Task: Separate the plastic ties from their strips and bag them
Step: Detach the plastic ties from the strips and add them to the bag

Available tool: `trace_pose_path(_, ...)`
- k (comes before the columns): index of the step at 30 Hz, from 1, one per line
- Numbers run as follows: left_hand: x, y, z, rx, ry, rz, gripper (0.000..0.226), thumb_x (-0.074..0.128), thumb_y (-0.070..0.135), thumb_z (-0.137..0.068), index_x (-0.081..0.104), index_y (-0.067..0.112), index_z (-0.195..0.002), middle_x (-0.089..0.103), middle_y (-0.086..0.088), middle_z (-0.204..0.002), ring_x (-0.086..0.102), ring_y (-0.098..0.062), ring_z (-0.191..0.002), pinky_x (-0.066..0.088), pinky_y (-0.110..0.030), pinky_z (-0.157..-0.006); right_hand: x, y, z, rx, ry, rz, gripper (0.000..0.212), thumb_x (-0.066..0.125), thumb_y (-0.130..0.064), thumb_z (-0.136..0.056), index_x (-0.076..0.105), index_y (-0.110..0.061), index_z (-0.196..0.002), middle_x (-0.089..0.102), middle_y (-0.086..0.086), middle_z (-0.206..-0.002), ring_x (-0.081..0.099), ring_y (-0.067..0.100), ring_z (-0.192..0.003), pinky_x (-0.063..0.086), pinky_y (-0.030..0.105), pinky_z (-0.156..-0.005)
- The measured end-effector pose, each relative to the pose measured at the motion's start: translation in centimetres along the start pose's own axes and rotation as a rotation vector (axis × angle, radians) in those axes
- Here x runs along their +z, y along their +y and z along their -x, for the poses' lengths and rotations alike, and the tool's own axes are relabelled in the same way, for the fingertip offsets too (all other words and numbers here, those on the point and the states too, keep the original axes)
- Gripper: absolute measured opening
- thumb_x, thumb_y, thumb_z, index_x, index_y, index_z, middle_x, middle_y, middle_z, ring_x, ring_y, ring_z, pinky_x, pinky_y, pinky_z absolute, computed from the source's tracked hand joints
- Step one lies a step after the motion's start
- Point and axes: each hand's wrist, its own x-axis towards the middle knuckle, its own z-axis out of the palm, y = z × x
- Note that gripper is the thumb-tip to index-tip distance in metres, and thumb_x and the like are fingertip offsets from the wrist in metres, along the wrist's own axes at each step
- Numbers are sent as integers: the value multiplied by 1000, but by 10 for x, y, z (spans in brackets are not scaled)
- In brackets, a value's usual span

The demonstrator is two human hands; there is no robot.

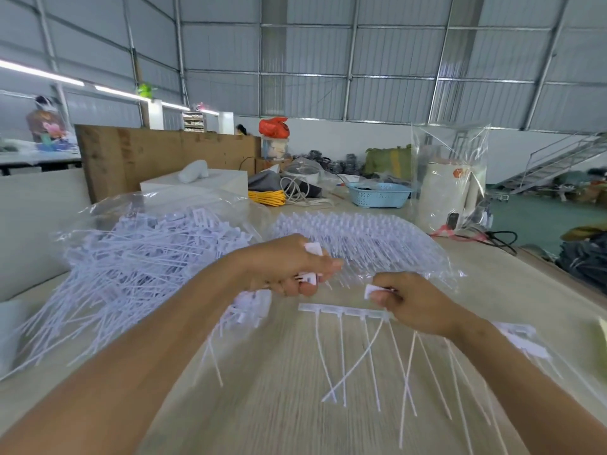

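A strip of white plastic ties (345,311) lies on the wooden table (279,389), its thin tails pointing toward me. My right hand (417,303) rests over the strip's right end and pinches one white tie head between thumb and finger. My left hand (292,267) hovers just left of it, fingers curled round several loose white tie heads. A small bunch of separated ties (249,307) lies under my left wrist. To the left, a clear bag (138,244) holds a big heap of loose ties. Behind my hands sits another clear bag of tie strips (361,238).
A blue basket (377,193), yellow cable coil (266,197), white box (197,185) and a bagged white appliance (446,192) stand at the table's far end. More tie heads (522,336) lie by my right forearm. The table's right edge drops to a green floor.
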Motion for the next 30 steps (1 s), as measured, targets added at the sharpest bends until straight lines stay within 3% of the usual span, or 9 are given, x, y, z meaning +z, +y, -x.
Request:
trace_pose_path(4,-10,12,31,146,-25,311,32,55,48,-80,54,18,-70,47,0,-52,23,-3,-32,20,-10,-31,12,11,-9,59,-88,55,18,40,-25,-99,50,-22,-85,51,-3,-78,48,18,-76,38,29,-72)
trace_pose_path(7,-31,1,52,82,35,224,31,59,48,-78,61,17,-76,51,-1,-56,25,-5,-34,23,-12,-33,38,16,-7,91,-112,43,28,37,-29,-100,32,-32,-73,41,-9,-69,47,18,-75,38,30,-72)
trace_pose_path(12,-86,-54,55,-228,614,-86,18,62,21,-91,59,7,-102,61,-13,-82,51,-16,-52,41,-22,-47,60,8,5,58,-13,213,27,29,-39,-100,26,-37,-74,42,-13,-70,47,11,-80,36,26,-73)
trace_pose_path(14,-104,-74,46,-282,762,-341,23,54,18,-94,61,2,-109,63,-17,-104,63,-27,-85,50,-31,-72,62,-1,7,23,-2,207,15,28,-38,-100,34,-38,-86,50,-12,-83,54,12,-92,38,25,-77)
trace_pose_path(16,-111,-83,37,-292,751,-571,28,45,14,-97,61,3,-117,61,-14,-119,60,-26,-100,45,-28,-82,63,-10,7,28,-28,260,10,28,-36,-100,37,-32,-98,51,-10,-95,55,13,-105,36,26,-74)
trace_pose_path(19,-114,-87,23,-258,618,-705,42,45,8,-95,51,18,-135,61,-13,-119,60,-20,-76,46,-23,-64,64,-19,8,25,-43,253,9,27,-38,-100,34,-33,-98,49,-10,-98,53,14,-106,32,26,-74)
trace_pose_path(22,-115,-87,3,-346,578,-1029,47,42,17,-92,47,29,-138,57,-5,-129,58,-22,-108,46,-30,-80,65,-20,9,41,-25,224,6,28,-36,-99,31,-33,-96,45,-12,-98,48,12,-98,33,25,-76)
trace_pose_path(27,-131,-85,-22,-476,602,-1195,44,41,21,-90,48,25,-133,54,0,-131,53,-22,-119,40,-32,-83,62,-27,13,65,70,226,16,29,-40,-98,42,-37,-108,51,-13,-114,48,7,-110,35,23,-90)
trace_pose_path(30,-143,-90,-32,-562,664,-1158,57,41,20,-93,26,20,-148,50,-6,-135,52,-25,-120,45,-34,-85,60,-35,15,-31,178,334,19,67,-47,-79,62,-35,-92,65,-18,-94,60,-5,-91,45,12,-75)
